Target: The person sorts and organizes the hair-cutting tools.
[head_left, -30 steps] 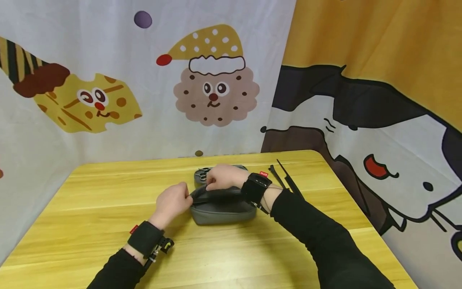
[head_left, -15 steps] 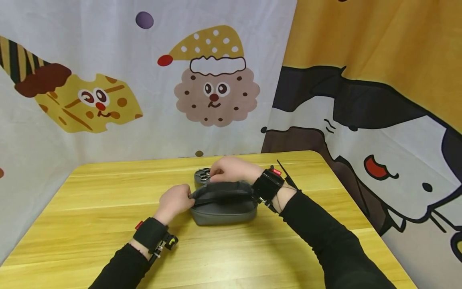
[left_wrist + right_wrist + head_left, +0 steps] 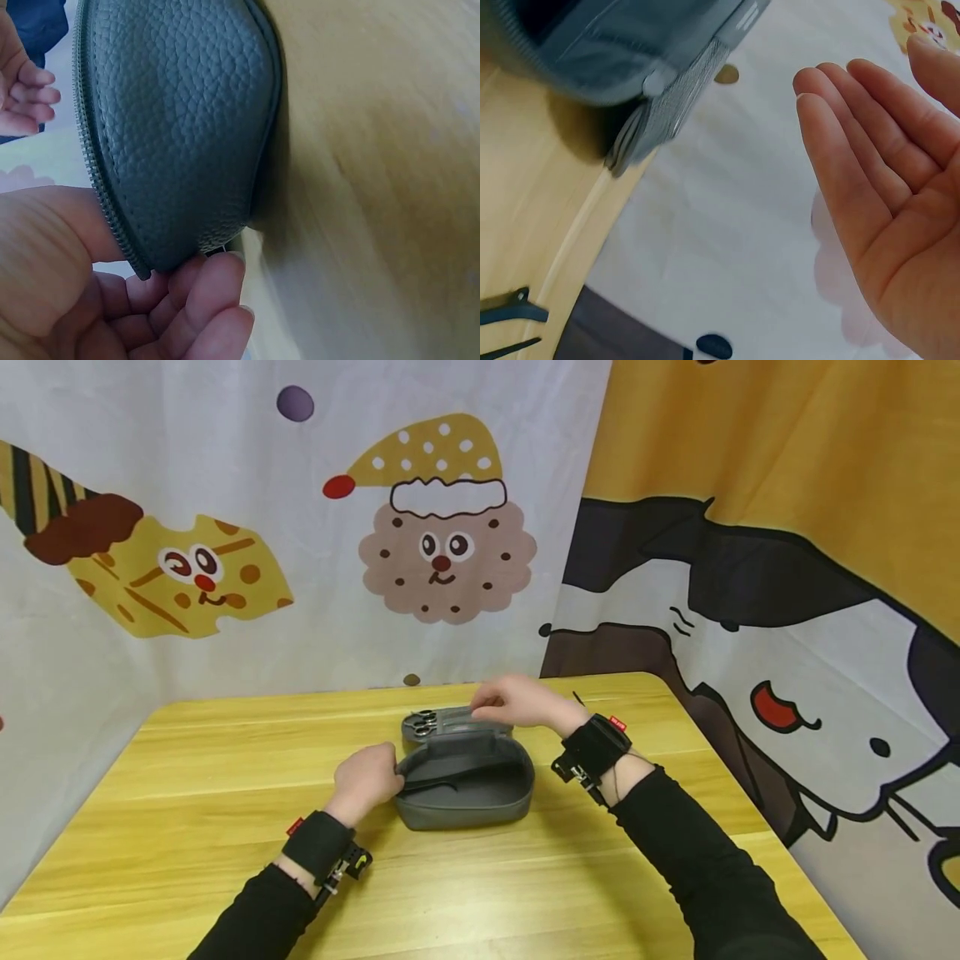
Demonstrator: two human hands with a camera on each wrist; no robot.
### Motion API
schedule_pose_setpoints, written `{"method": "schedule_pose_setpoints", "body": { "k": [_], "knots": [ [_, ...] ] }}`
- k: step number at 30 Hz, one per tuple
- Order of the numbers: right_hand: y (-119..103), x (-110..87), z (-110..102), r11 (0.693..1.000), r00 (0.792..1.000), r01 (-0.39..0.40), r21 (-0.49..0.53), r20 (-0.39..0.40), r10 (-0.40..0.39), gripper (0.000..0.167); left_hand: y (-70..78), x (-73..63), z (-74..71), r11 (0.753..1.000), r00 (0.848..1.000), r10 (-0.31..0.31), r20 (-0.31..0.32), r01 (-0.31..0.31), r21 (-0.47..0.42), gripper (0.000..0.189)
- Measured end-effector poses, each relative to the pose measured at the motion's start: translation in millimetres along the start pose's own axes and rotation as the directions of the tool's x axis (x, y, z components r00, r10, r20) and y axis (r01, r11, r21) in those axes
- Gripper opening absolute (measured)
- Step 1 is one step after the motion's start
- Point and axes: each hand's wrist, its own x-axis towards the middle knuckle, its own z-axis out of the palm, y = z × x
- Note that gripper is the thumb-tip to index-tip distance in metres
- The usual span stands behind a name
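A grey pebbled zip case (image 3: 461,814) stands unzipped on the table, its lid part (image 3: 457,718) laid back behind it. Metal scissors (image 3: 423,720) sit at the left of that lid. My left hand (image 3: 367,781) pinches the case's left end; the left wrist view shows its thumb and fingers (image 3: 217,289) on either side of the zip edge. Inside the case lies a dark strip (image 3: 435,783). My right hand (image 3: 517,700) is raised over the lid's right end, holding nothing, and the right wrist view shows its fingers extended (image 3: 840,157).
Right of the case, a tail comb's thin tip (image 3: 577,697) shows behind my right wrist, the rest hidden by it. The right wrist view catches a black tool (image 3: 514,309) on the wooden table (image 3: 247,810). A printed curtain (image 3: 315,652) hangs behind the table.
My right hand has left the case's back edge and moved right and upward. The case's mouth stands wider and more of the lid shows. My left hand has kept its pinch on the left end.
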Motion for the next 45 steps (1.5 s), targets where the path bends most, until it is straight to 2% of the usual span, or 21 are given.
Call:
{"method": "schedule_pose_setpoints", "body": {
  "k": [4, 11, 16, 22, 27, 31, 36, 40, 45],
  "knots": [
    [6.9, -13.1, -5.6, 0.999, 0.998, -0.042, -0.001, -0.049, 0.042, 0.022, -0.6, -0.1, -0.2, 1.000, 1.000, 0.004, 0.000, -0.004, 0.003, 0.015],
    [15.9, -39.3, -12.6, 0.998, 0.990, -0.060, -0.018, -0.132, 0.057, 0.021, -3.7, -4.8, -5.7, 0.999, 1.000, 0.031, -0.001, -0.031, -0.025, 0.019],
    [24.9, -56.8, -14.7, 0.994, 0.981, -0.112, 0.005, -0.159, 0.111, 0.021, -1.0, -7.3, -13.5, 0.997, 0.994, 0.073, -0.077, -0.075, -0.027, 0.024],
    [34.1, -71.8, -16.6, 0.984, 0.969, -0.172, 0.044, -0.170, 0.177, 0.023, 10.6, -10.9, -19.8, 0.987, 0.975, 0.147, -0.167, -0.154, -0.033, 0.026],
    [41.3, -83.1, -18.6, 0.981, 0.961, -0.186, 0.049, -0.199, 0.192, 0.023, 18.1, -12.4, -20.8, 0.978, 0.951, 0.195, -0.241, -0.206, -0.021, 0.029],
    [45.6, -90.9, -17.4, 0.975, 0.954, -0.219, 0.026, -0.205, 0.220, 0.023, 23.5, -13.5, -17.8, 0.968, 0.931, 0.240, -0.274, -0.252, -0.008, 0.028],
    [46.9, -95.9, -13.4, 0.969, 0.950, -0.244, 0.020, -0.194, 0.243, 0.024, 31.4, -15.8, -12.6, 0.950, 0.909, 0.304, -0.285, -0.311, 0.020, 0.026],
    [49.3, -98.9, -7.8, 0.967, 0.950, -0.255, 0.015, -0.184, 0.253, 0.025, 37.4, -12.8, -7.8, 0.944, 0.906, 0.328, -0.266, -0.322, 0.067, 0.026],
    [53.8, -98.6, 2.1, 0.964, 0.953, -0.265, -0.007, -0.157, 0.261, 0.024, 42.1, -10.3, -1.1, 0.930, 0.908, 0.367, -0.204, -0.353, 0.100, 0.029]
  ]
}}
